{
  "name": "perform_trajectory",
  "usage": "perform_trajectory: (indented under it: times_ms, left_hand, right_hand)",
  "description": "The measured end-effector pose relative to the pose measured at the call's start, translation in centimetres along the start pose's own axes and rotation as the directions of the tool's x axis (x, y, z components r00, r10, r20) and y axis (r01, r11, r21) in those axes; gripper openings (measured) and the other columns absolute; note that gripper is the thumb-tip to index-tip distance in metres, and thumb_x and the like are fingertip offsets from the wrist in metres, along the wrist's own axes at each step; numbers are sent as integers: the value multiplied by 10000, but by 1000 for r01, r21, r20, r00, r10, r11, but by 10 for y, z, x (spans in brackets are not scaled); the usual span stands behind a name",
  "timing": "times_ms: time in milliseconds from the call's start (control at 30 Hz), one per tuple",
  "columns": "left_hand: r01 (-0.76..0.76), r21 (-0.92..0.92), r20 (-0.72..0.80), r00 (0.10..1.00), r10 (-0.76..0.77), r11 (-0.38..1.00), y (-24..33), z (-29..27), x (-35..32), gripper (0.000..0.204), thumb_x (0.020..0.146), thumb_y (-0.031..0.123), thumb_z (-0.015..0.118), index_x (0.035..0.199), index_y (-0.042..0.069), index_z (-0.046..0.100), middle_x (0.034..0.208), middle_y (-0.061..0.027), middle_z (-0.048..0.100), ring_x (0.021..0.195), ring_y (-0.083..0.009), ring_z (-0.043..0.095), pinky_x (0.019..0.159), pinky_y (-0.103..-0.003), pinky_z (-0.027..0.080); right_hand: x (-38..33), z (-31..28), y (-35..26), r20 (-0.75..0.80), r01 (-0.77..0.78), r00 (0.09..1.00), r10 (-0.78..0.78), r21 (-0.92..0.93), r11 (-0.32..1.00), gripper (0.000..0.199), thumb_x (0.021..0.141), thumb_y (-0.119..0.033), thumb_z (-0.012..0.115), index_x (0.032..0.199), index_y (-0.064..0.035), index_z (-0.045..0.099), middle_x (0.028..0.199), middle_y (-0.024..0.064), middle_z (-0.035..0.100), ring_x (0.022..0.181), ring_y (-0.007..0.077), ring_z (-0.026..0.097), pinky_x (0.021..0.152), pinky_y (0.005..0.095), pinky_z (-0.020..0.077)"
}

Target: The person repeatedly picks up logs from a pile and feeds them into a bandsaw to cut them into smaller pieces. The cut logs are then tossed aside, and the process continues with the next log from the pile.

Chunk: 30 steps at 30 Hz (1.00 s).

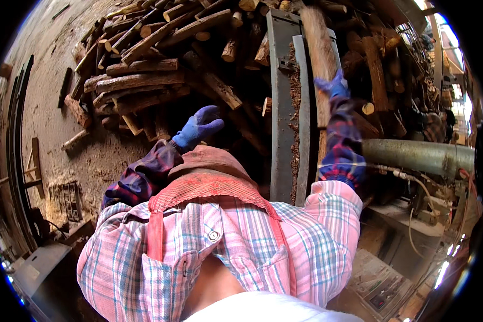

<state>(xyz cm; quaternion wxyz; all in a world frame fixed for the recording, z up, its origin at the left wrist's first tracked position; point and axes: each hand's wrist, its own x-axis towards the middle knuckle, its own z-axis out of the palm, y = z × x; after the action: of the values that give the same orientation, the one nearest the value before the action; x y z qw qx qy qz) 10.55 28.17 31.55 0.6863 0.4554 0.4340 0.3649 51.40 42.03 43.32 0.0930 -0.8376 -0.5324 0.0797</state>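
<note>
My left hand, in a blue work glove, hangs in front of my red apron. Its fingers are stretched out, thumb apart, with nothing in them. Out to the right, my right hand, gloved too, lies spread against the side of a thick log. This log is blurred and lies lengthwise along the right side of a grey metal trough. Bark scraps line the trough's channel. Below my right hand, the forearm covers part of the log and whatever lies under it.
A heap of cut logs spreads beyond my left hand, and more logs lie right of the trough. A thick grey-green pipe juts in from the right, near a hose. A control panel sits at lower right.
</note>
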Motion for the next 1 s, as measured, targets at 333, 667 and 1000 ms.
perform_trajectory:
  times_ms: [333, 667, 1000]
  left_hand:
    - [272, 1, -398, 883, -249, 962, -83, -114, -25, 750, 775, 344, 727, 1331, -26, 386, 1244, -184, 521, 1127, -257, 514, 929, -348, 446]
    - [401, -255, -372, 800, -472, 880, -160, -250, 44, 533, 787, 360, 707, 1148, 5, 540, 791, -35, 590, 629, -116, 522, 549, -268, 435]
    - [40, -569, -519, 757, -397, 821, -262, -452, 187, 477, 841, 449, 596, 1221, 170, 519, 823, -67, 590, 677, -208, 553, 586, -341, 463]
  right_hand:
    - [-48, 27, 22, -441, 196, 815, -376, -400, 895, 843, 698, -471, 729, 1343, -36, 403, 1303, 243, 473, 1215, 400, 436, 1053, 440, 338]
    - [-133, 307, -217, 585, 218, 608, -537, 527, 821, 665, 743, -349, 725, 1269, -13, 497, 1270, 196, 527, 1197, 308, 493, 1003, 377, 390]
    - [-194, 345, -226, 780, -492, 605, -162, 526, 694, 557, 839, -171, 683, 1310, 4, 442, 1275, 136, 512, 1178, 228, 494, 1004, 329, 397]
